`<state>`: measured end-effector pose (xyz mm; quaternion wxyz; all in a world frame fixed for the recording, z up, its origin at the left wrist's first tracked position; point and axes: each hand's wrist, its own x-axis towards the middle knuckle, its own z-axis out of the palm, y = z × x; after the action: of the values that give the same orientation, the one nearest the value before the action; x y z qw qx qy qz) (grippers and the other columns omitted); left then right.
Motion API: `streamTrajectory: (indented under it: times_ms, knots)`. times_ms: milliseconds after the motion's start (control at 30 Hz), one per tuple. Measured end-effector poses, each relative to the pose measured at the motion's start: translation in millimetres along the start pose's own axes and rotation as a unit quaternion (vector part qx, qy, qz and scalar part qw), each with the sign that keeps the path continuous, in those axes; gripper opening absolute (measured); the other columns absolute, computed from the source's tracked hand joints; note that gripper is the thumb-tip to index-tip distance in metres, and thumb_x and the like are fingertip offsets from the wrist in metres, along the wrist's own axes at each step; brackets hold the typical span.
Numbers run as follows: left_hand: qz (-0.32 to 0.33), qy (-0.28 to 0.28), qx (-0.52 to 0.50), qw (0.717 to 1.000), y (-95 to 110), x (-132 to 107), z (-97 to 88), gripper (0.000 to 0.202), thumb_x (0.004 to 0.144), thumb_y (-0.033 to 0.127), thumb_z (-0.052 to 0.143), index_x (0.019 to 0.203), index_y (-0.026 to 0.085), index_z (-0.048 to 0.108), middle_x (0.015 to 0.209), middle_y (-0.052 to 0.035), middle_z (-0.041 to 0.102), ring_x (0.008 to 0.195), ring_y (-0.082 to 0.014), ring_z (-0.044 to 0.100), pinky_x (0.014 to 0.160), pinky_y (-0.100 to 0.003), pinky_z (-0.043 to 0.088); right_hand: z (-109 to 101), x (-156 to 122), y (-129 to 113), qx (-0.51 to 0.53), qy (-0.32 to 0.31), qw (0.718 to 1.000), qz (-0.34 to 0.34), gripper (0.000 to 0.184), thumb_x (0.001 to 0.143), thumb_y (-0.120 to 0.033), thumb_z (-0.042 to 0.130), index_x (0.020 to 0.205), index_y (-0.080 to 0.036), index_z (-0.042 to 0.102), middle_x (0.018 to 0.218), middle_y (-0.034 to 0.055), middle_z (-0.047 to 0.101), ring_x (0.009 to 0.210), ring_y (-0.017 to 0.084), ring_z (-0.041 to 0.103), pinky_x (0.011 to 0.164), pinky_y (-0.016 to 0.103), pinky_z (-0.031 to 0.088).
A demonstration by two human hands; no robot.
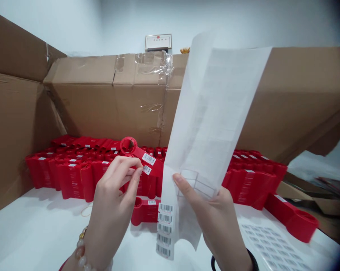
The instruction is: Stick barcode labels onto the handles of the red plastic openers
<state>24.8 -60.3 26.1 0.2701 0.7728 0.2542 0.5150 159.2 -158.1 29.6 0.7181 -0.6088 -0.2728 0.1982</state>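
Note:
Between its thumb and forefinger, my left hand (117, 188) pinches a small barcode sticker (147, 170). My right hand (215, 210) grips a white label sheet (215, 113), thumb in front, with the paper standing tall and curling. A column of several barcode labels (165, 218) hangs at the sheet's lower left edge. Just behind the pinched sticker is a tilted red plastic piece (138, 152) with a round ring end and a white barcode label (149, 159) on it. The sheet hides its right end, so I cannot tell what supports it.
Rows of labelled red pieces (74, 180) stand along the back, with more red pieces (249, 184) at right. One red piece (294, 218) lies near the right edge. Another barcode sheet (274, 244) lies on the white table (25, 233). Cardboard walls (107, 105) rise behind.

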Motion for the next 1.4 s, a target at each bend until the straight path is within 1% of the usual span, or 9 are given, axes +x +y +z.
streamTrajectory:
  times_ms: [100,167,333,600,767,867,1233,1333,1400]
  knots:
    - [-0.004,-0.002,0.007,1.0,-2,0,1.6,0.012,0.099,0.03,0.049,0.1,0.028,0.061,0.097,0.0034,0.061,0.074,-0.0093,0.057,0.059,-0.017,0.047,3,-3,-4,-0.002,0.009,1.0,-0.003,0.037,0.068,-0.045,0.083,0.094,-0.019,0.076,0.09,0.0072,0.075,0.08,0.027,0.073,0.068,0.034,0.062]
    - [-0.012,-0.004,0.008,1.0,-3,0,3.2,0.014,0.099,0.031,0.049,0.103,0.028,0.061,0.095,0.0032,0.062,0.071,-0.0096,0.055,0.058,-0.019,0.045,7,-5,-6,-0.005,0.03,1.0,-0.001,0.034,0.07,-0.046,0.081,0.091,-0.019,0.076,0.088,0.0063,0.076,0.08,0.025,0.073,0.068,0.032,0.061]
    - [-0.025,-0.005,-0.001,1.0,-5,1,6.6,0.016,0.1,0.033,0.047,0.102,0.027,0.061,0.099,0.0018,0.064,0.079,-0.0126,0.059,0.067,-0.022,0.047,12,-9,-10,-0.007,0.055,0.998,-0.002,0.029,0.072,-0.046,0.081,0.084,-0.019,0.076,0.083,0.003,0.076,0.077,0.02,0.072,0.064,0.025,0.058]
    - [-0.065,-0.02,-0.024,0.997,-5,0,6.8,0.015,0.1,0.038,0.047,0.097,0.027,0.057,0.096,0.0026,0.062,0.086,-0.0124,0.061,0.068,-0.019,0.047,15,-11,-10,0.018,0.047,0.999,-0.022,0.021,0.074,-0.037,0.081,0.083,-0.019,0.076,0.081,0.002,0.075,0.076,0.018,0.072,0.062,0.022,0.057]
    - [-0.095,-0.041,-0.024,0.994,-7,2,6.7,0.019,0.099,0.043,0.047,0.095,0.028,0.056,0.08,0.0044,0.057,0.063,-0.0115,0.05,0.069,-0.023,0.047,15,-11,-10,0.028,0.051,0.998,-0.028,0.014,0.073,-0.032,0.082,0.078,-0.02,0.076,0.078,-0.0002,0.075,0.072,0.015,0.072,0.058,0.018,0.055]
    - [-0.108,-0.047,-0.028,0.993,-8,2,5.7,0.02,0.099,0.046,0.046,0.094,0.029,0.055,0.072,0.0054,0.052,0.06,-0.0119,0.046,0.072,-0.025,0.046,15,-10,-9,0.023,0.045,0.998,-0.04,0.012,0.074,-0.031,0.082,0.078,-0.021,0.077,0.078,-0.0006,0.075,0.073,0.014,0.072,0.06,0.017,0.055]
    - [-0.114,-0.063,-0.05,0.99,-10,2,6.5,0.021,0.1,0.049,0.043,0.097,0.031,0.053,0.073,0.0045,0.048,0.062,-0.0125,0.044,0.084,-0.03,0.048,11,-7,-5,0.026,0.022,0.998,-0.056,0.02,0.073,-0.036,0.081,0.086,-0.02,0.077,0.087,0.0027,0.076,0.081,0.019,0.073,0.068,0.023,0.059]
    - [-0.12,-0.062,-0.067,0.989,-11,3,4.7,0.022,0.099,0.05,0.044,0.097,0.03,0.052,0.078,0.0045,0.052,0.066,-0.0115,0.05,0.088,-0.031,0.05,10,-5,-4,0.018,0.02,0.998,-0.065,0.022,0.074,-0.037,0.081,0.086,-0.02,0.077,0.087,0.0037,0.076,0.083,0.021,0.073,0.07,0.026,0.06]
    - [-0.129,-0.051,-0.084,0.987,-12,4,2.1,0.024,0.098,0.053,0.045,0.097,0.029,0.05,0.084,0.0045,0.056,0.074,-0.0116,0.058,0.088,-0.031,0.051,7,-1,-1,0.005,0.018,0.997,-0.072,0.024,0.074,-0.039,0.081,0.086,-0.019,0.076,0.088,0.0046,0.076,0.085,0.022,0.073,0.072,0.028,0.06]
